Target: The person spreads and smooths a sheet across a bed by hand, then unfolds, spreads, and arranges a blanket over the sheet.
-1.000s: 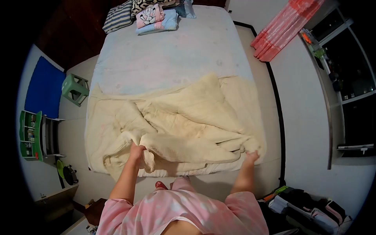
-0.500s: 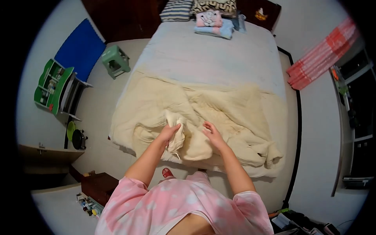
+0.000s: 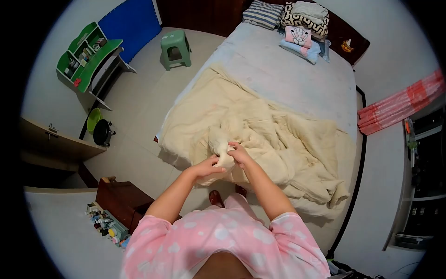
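A cream quilt [image 3: 260,116] lies rumpled over the foot half of the bed. My left hand [image 3: 209,168] grips a bunched edge of it near the bed's front edge. Close beside it on the right, my right hand [image 3: 239,155] pinches the same bunched part. The gathered cloth rises between both hands, and some fingertips are hidden in its folds. Beyond the quilt the pale blue sheet [image 3: 288,76] shows on the mattress.
Pillows [image 3: 263,14] and folded cloths [image 3: 298,37] lie at the bed's head. A green stool [image 3: 176,49] and a green desk [image 3: 93,58] stand on the left. A brown cabinet [image 3: 121,203] is near my left arm. A pink curtain [image 3: 402,104] hangs at right.
My right hand has left the quilt's right corner, moved left, and taken hold of the cloth beside my left hand. The view has swung towards the left of the room.
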`<state>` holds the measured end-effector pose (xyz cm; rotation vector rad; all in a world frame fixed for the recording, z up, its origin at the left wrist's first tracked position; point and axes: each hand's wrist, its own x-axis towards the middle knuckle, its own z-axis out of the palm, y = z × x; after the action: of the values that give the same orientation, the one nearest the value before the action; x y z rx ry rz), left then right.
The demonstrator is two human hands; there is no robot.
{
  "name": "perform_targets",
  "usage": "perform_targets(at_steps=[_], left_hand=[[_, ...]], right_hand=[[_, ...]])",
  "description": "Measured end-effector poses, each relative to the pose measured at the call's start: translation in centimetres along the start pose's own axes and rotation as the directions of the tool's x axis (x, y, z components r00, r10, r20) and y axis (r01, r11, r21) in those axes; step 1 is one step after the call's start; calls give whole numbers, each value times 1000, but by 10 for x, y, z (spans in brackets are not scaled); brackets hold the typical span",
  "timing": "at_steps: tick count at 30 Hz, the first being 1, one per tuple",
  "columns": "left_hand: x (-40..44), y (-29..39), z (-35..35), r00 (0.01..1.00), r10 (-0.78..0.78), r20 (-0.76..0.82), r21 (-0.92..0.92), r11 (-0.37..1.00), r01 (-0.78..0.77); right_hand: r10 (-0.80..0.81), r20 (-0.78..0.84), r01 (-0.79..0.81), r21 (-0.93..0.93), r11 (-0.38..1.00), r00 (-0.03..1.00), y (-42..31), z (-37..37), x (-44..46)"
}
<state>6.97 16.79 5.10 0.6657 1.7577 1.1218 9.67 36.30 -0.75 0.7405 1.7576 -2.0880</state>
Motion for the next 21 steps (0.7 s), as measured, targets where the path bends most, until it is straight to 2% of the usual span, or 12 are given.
perform_targets(at_steps=[3,5,7,9,12,15,18,21], left_hand=[[-9,-4,-14,974,-206,-94,-383,910,155],[3,-38,-29,961,-191,-198,-467,881,79],[8,-61,-45,931,-234,-282,-545,837,46],[12,-73,-63,895,-299,-331,-522,848,90],[28,-87,-90,865,-361,-349,-541,831,128],[58,-108,-118,849,-404,-341,-559,813,162],[82,-130,-132,832,-468,-299,-569,787,238],[118,-153,-140,824,-499,-268,-548,783,296]], right_hand=[[-143,-76,127,-185,975,987,13,-7,31],[-166,-117,95,-455,885,979,7,-25,39],[-190,-144,28,-721,693,971,-4,-47,41],[-285,-204,-77,-913,401,937,9,-73,52],[-278,-425,-319,-878,357,861,23,-101,82],[-270,-459,-281,-815,506,846,42,-121,141],[41,-523,-482,-750,454,851,9,-100,169],[163,-442,-471,-814,340,882,12,-89,210]])
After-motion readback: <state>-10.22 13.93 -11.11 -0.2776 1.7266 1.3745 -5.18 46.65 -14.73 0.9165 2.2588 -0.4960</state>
